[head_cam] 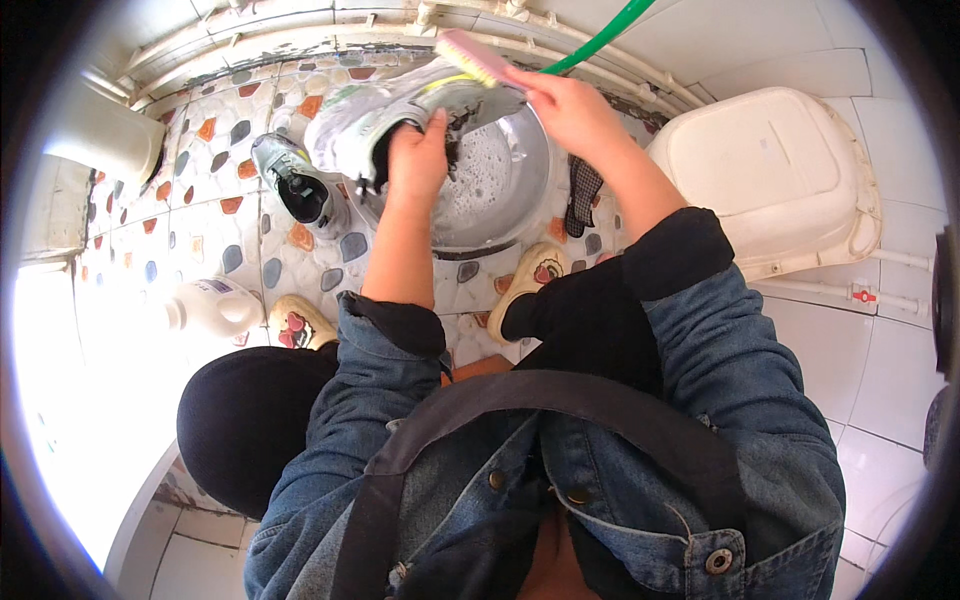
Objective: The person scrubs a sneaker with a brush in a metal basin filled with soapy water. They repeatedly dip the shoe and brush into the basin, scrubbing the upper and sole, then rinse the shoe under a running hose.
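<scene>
A light grey sneaker (360, 124), blurred and with suds on it, is gripped at its opening by my left hand (420, 161), partly inside it. My right hand (570, 109) holds a pink scrub brush (474, 57) by its handle, its pale bristles facing down by the sneaker's far side. Beneath both hands sits a round metal basin (536, 191) of foamy water. The matching sneaker (296, 184) stands on the tiled floor left of the basin. A dark checked cloth item (581, 196), perhaps an insole, lies at the basin's right.
An upturned cream plastic tub (757, 172) rests at the right wall. A white plastic jug (217, 307) lies at the left, near my slippered foot (300, 322). Behind the basin, a green hose (600, 37) hangs before wall pipes (360, 31). A white pipe (112, 135) stands far left.
</scene>
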A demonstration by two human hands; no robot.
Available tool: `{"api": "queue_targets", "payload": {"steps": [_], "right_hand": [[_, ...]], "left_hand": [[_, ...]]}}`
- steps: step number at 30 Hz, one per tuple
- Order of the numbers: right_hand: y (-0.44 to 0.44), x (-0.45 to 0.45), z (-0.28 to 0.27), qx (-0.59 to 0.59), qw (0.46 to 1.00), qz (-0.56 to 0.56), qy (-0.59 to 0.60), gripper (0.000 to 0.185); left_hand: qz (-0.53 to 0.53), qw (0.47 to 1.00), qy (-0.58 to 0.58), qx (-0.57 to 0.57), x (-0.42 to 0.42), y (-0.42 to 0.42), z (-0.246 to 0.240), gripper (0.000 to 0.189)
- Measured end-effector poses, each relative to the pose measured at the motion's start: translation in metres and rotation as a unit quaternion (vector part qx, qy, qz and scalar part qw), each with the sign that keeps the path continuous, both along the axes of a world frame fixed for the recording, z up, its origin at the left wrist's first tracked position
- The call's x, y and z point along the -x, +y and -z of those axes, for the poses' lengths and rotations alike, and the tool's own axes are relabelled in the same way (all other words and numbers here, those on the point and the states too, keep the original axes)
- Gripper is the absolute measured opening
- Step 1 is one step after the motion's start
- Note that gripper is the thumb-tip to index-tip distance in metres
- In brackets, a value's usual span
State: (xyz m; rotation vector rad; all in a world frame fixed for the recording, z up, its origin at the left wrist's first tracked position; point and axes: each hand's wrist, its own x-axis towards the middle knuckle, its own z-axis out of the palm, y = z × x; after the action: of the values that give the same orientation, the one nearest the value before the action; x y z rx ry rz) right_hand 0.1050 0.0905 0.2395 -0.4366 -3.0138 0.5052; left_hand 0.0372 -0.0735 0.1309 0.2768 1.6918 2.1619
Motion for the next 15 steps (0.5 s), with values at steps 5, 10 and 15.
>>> {"api": "queue_targets", "payload": {"steps": [5, 10, 15], "right_hand": [[0.004, -0.008, 0.002, 0.022, 0.998, 0.040, 0.032, 0.036], [-0.052, -0.013, -0.001, 0.017, 0.988, -0.110, 0.104, 0.037], [-0.003, -0.001, -0.013, -0.019, 0.990, 0.010, 0.140, 0.036]], "left_hand": [[-0.010, 0.994, -0.057, -0.088, 0.015, -0.008, -0.005, 0.031], [-0.025, 0.994, -0.054, -0.096, 0.007, -0.009, -0.023, 0.032], [-0.035, 0.925, -0.210, -0.314, 0.015, -0.019, -0.046, 0.028]]}}
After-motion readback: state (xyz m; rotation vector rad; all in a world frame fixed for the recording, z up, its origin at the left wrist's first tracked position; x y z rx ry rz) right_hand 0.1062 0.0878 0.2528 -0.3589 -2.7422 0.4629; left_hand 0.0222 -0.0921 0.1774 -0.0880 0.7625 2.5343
